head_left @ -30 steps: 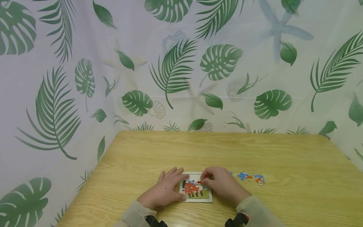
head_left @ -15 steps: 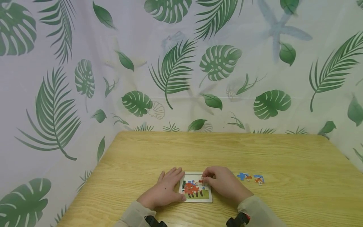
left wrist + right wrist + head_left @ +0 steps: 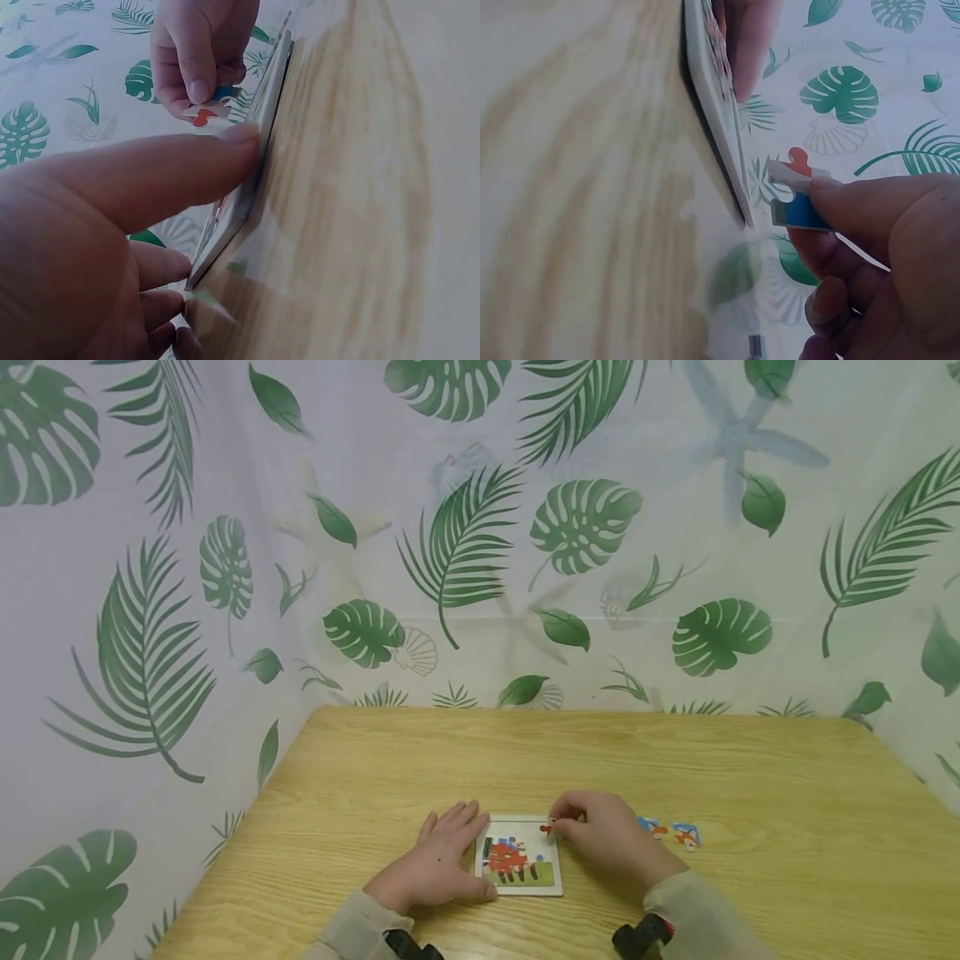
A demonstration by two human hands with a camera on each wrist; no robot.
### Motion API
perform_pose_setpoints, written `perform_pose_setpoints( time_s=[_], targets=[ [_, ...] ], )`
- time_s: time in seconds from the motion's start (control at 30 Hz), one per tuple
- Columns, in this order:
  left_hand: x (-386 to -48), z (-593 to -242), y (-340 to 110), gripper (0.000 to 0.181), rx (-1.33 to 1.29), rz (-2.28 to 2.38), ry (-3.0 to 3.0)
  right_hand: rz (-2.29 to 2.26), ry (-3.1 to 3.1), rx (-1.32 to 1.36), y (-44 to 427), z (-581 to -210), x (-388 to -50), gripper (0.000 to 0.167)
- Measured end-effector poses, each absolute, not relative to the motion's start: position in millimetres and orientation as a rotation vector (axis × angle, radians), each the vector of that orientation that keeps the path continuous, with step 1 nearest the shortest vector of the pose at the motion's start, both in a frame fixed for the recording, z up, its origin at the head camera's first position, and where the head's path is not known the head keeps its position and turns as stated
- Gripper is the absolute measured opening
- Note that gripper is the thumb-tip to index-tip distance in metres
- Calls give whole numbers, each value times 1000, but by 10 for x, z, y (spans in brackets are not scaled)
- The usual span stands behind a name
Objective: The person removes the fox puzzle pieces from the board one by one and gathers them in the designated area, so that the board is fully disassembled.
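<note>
A small jigsaw tray (image 3: 534,892) with a white border lies near the table's front edge in the head view. Joined red, green and blue pieces (image 3: 507,858) fill its lower left part; the upper right shows pale backing. My left hand (image 3: 438,868) rests along the tray's left side, fingers extended, the thumb (image 3: 187,172) lying on the near edge. Over the upper right corner, my right hand (image 3: 603,831) pinches a puzzle piece (image 3: 802,210) between thumb and index finger. This piece is red, white and blue, held raised off the tray.
To the right of the tray, loose puzzle pieces lie on the wooden table (image 3: 420,752): one red and blue piece (image 3: 686,835) in view, another (image 3: 657,829) partly behind my right hand. A leaf-patterned cloth (image 3: 487,568) hangs behind the table.
My right hand has shifted right and slightly away from me with the puzzle piece, from the tray's middle to its upper right corner. It now partly covers a loose piece. The left hand stays nearly still.
</note>
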State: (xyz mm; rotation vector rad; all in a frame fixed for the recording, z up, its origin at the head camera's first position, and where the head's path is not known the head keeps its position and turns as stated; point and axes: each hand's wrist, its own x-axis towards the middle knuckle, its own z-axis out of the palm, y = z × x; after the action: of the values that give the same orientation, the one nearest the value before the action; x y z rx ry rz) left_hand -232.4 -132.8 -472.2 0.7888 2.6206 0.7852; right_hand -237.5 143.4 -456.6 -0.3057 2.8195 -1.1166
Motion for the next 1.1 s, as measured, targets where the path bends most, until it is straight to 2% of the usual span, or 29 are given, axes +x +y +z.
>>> perform_pose_setpoints(
  time_s=[0.4, 1.1],
  targets=[
    [-2312, -4708, -1338, 102, 796, 774, 2618, -1107, 2831, -379, 1765, -4518, -2436, 7],
    [-2355, -4750, -1325, 101, 791, 743, 2643, -1039, 2816, -254, 2592, -4555, -2135, 13]
  ],
)
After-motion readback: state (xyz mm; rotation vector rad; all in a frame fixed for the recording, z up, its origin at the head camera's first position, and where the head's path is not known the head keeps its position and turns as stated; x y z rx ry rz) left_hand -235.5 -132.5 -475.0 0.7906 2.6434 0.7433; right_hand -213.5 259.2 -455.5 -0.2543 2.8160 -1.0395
